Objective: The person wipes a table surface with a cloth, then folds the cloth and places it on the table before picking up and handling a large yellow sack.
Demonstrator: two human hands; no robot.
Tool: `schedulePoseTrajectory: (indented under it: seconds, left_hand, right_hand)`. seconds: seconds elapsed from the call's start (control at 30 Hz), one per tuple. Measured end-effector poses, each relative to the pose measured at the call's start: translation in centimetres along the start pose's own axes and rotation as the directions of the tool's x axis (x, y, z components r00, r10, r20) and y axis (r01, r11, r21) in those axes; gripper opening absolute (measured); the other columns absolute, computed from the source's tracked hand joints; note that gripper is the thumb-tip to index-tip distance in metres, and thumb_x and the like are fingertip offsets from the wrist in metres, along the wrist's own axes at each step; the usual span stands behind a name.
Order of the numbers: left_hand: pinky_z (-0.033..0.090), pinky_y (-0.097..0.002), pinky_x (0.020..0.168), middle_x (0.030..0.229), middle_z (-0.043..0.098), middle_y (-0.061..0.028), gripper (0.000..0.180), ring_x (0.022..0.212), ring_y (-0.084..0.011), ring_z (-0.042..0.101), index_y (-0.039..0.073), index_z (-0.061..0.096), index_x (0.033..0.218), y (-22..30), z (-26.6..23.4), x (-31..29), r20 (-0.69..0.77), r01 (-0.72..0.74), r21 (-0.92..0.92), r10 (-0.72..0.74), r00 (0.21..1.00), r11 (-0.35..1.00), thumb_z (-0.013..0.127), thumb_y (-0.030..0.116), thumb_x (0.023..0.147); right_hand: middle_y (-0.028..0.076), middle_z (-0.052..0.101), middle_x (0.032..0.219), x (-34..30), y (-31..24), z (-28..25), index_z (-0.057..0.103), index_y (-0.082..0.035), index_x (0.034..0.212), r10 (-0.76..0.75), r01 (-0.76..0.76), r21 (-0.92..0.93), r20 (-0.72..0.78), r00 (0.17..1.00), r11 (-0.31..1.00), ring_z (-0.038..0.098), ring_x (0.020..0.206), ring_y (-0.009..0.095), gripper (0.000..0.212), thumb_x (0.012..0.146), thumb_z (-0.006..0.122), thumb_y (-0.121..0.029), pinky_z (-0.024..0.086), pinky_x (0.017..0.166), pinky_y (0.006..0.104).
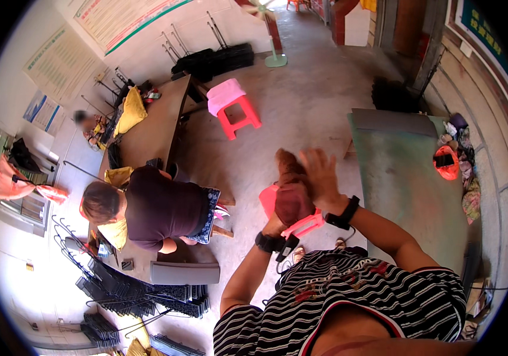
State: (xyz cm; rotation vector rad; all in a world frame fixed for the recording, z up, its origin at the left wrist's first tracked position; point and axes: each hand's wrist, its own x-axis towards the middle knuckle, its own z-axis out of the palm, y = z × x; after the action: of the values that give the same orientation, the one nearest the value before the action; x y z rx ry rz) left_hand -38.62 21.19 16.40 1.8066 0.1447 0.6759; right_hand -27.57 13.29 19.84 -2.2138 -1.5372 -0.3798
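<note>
A crumpled reddish-brown piece that looks like cloth (294, 199) stands up in front of me, browner at its tip. My left hand (274, 224) is at its lower end, with the fingers hidden by it. Whether those fingers grip it or are inside it, I cannot tell. My right hand (321, 181) is against or close to its right side, fingers spread and slightly smeared by motion. Both wrists wear black bands, the left with a small device and a cable. Below the hands shows a red plastic stool (308, 225), partly covered by them.
To my left a person (165, 207) in a dark top sits at a long table (162, 121). A pink-topped red stool (234, 107) stands ahead. On my right is a greenish table (414, 184) with a red bag (446, 172) by the wall. Black metal frames (141, 291) are piled lower left.
</note>
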Motion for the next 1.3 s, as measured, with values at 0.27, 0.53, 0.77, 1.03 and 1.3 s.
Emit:
schedulePoseTrajectory:
  seconds: [0.27,0.53,0.77,1.03,1.3]
  left_hand:
    - [0.042,-0.0351,0.079,0.100,0.054,-0.0152,0.032,0.094,-0.0266,0.052,-0.003,0.049,0.104,-2.0,3.4,0.7,-0.272,0.102,0.519,0.051,0.961,0.849,0.053,0.017,0.079]
    - [0.041,-0.0326,0.077,0.096,0.050,-0.0120,0.020,0.089,-0.0244,0.049,0.001,0.048,0.099,-0.5,-0.2,1.7,-0.244,-0.017,0.014,0.020,0.970,1.000,0.050,0.014,0.084]
    - [0.045,-0.0306,0.062,0.089,0.055,-0.0099,0.028,0.076,-0.0207,0.056,0.001,0.046,0.101,8.9,-3.5,4.3,0.094,0.144,0.140,-0.158,0.983,0.980,0.057,0.011,0.077]
    - [0.045,-0.0290,0.073,0.101,0.054,-0.0114,0.025,0.091,-0.0157,0.052,0.001,0.050,0.103,1.6,-0.6,1.5,-0.314,0.275,-0.323,-0.377,0.872,0.905,0.055,0.011,0.081]
    - [0.042,-0.0270,0.074,0.088,0.056,-0.0082,0.019,0.082,-0.0150,0.052,0.000,0.053,0.096,4.3,-0.4,2.7,-0.322,0.130,-0.178,-0.182,0.929,0.975,0.049,0.015,0.086]
  right_hand:
    - [0.019,0.040,0.124,-0.8,-0.5,3.7,0.036,0.002,0.124,-0.235,0.234,0.145,-0.008,0.972,0.961,0.032,0.121,0.034,0.068,0.073,0.057,-0.038,0.021,0.097,0.0568]
    - [0.024,0.039,0.121,0.3,-1.5,1.5,0.038,0.006,0.121,-0.278,0.358,0.526,-0.228,0.933,0.771,0.040,0.109,0.039,0.058,0.070,0.058,-0.013,0.031,0.095,0.0447]
    - [0.006,0.055,0.076,2.7,-1.4,-2.9,0.054,0.000,0.094,0.048,-0.059,0.909,0.042,0.998,0.413,0.052,0.062,0.014,0.024,0.088,0.048,-0.023,0.043,0.056,0.0265]
    - [-0.003,0.048,0.060,2.9,-2.7,3.2,0.054,-0.003,0.072,0.047,-0.190,0.978,0.195,0.980,-0.084,0.040,0.054,0.004,0.035,0.092,0.045,-0.030,0.035,0.047,0.0224]
    - [0.014,0.058,0.071,2.9,-2.1,1.3,0.053,0.000,0.079,-0.180,0.177,0.864,-0.102,0.978,0.471,0.050,0.053,0.022,0.012,0.073,0.058,-0.009,0.042,0.052,0.0319]
